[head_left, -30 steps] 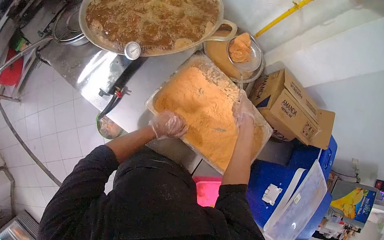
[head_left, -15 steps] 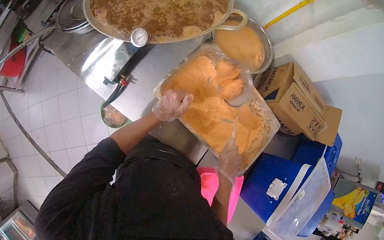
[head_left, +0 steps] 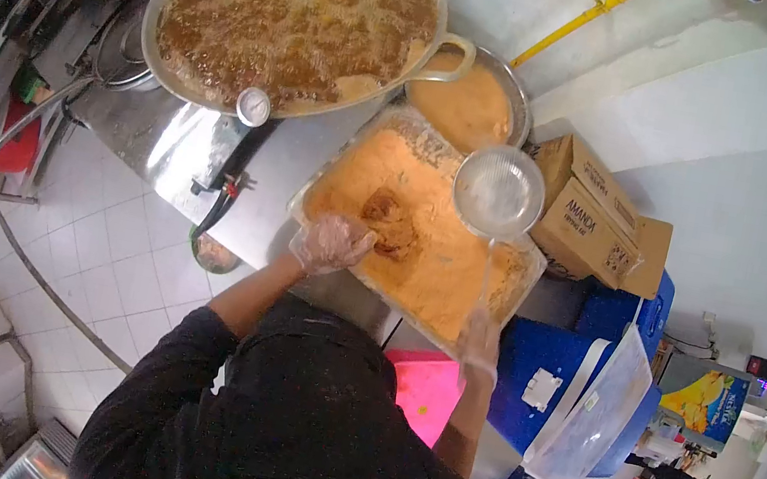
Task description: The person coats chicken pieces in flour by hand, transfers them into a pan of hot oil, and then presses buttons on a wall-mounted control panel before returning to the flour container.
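My right hand [head_left: 480,342], in a clear plastic glove, is closed around the long thin handle of a round wire-mesh strainer [head_left: 498,191]. The strainer is raised over the upper right rim of a clear plastic tray [head_left: 529,264] and nothing lies in it. Orange breading flour [head_left: 445,268] fills the tray. Brown, wet-looking food pieces [head_left: 389,222] sit in a heap on the flour, left of the middle. My left hand [head_left: 332,243], gloved too, is at the tray's left edge right beside the heap, fingers curled in and thumb up.
A large pan of bubbling oil [head_left: 299,17] with a dial thermometer [head_left: 253,106] stands at upper left. Behind the tray is a bowl of orange batter [head_left: 467,101]. A cardboard box [head_left: 596,214], blue coolers [head_left: 540,367] and a pink container [head_left: 424,389] are to the right and front.
The strainer has swung right and now holds nothing; the food pieces that were in it lie on the flour. My left hand has stayed by the tray's left edge.
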A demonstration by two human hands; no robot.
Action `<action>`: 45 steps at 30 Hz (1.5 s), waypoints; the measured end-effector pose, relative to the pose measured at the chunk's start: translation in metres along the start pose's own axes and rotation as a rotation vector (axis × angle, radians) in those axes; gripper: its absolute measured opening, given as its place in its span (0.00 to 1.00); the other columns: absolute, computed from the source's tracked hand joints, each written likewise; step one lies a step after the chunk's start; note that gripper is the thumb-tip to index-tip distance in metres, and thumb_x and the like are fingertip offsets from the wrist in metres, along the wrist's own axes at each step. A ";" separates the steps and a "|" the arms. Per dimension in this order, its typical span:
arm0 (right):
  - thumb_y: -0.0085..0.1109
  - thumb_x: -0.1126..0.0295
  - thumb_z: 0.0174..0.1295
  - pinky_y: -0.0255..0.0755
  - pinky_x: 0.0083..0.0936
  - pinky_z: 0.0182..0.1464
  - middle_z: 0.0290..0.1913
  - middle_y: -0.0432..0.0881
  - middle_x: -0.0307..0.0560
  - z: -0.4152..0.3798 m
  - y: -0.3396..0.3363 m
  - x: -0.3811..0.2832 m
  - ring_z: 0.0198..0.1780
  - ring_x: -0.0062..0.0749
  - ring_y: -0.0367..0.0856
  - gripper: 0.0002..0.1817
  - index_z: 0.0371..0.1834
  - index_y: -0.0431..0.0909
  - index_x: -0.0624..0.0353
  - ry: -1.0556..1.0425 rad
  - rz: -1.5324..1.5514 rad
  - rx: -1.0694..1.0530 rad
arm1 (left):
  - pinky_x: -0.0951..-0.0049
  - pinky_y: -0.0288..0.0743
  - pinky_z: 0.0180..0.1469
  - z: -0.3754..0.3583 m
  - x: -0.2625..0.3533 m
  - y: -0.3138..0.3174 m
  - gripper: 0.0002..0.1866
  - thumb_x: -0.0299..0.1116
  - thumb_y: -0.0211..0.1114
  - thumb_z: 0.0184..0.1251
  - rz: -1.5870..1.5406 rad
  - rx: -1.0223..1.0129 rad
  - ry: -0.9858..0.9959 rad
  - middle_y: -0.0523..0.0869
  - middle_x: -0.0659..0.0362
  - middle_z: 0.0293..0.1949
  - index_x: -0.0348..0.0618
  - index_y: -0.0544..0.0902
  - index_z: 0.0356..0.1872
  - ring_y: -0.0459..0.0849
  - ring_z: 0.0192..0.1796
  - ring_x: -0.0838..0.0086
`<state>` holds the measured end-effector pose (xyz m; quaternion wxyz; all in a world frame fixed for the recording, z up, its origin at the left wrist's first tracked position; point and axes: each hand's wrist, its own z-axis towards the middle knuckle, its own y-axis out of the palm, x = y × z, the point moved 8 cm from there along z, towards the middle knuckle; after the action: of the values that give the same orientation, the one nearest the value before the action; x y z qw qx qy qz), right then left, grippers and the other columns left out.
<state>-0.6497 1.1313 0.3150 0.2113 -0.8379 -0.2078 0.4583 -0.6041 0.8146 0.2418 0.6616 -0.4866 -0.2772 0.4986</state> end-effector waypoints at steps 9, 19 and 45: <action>0.45 0.68 0.71 0.80 0.49 0.46 0.41 0.85 0.65 0.179 0.050 -0.295 0.46 0.59 0.85 0.14 0.46 0.78 0.68 -0.746 -1.019 0.233 | 0.59 0.80 0.34 0.021 -0.008 -0.008 0.25 0.38 0.63 0.60 -0.128 -0.370 -0.056 0.81 0.59 0.42 0.48 0.76 0.60 0.83 0.41 0.64; 0.49 0.65 0.69 0.82 0.43 0.47 0.46 0.86 0.60 0.313 0.027 -0.316 0.49 0.48 0.88 0.15 0.46 0.82 0.63 -0.740 -1.698 -0.005 | 0.61 0.77 0.26 0.025 -0.007 -0.007 0.23 0.36 0.61 0.61 -0.073 -0.296 -0.052 0.82 0.59 0.28 0.50 0.77 0.60 0.84 0.30 0.65; 0.42 0.48 0.75 0.73 0.45 0.36 0.31 0.85 0.60 0.208 0.034 -0.256 0.31 0.51 0.83 0.29 0.42 0.80 0.68 -0.146 -1.328 -0.300 | 0.63 0.79 0.32 0.024 -0.011 -0.020 0.20 0.38 0.62 0.59 -0.116 -0.254 -0.046 0.84 0.61 0.40 0.50 0.80 0.54 0.85 0.38 0.67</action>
<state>-0.9483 0.9985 0.3685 0.3148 -0.5202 -0.7525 0.2531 -0.6200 0.8127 0.2707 0.6161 -0.5377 -0.3809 0.4316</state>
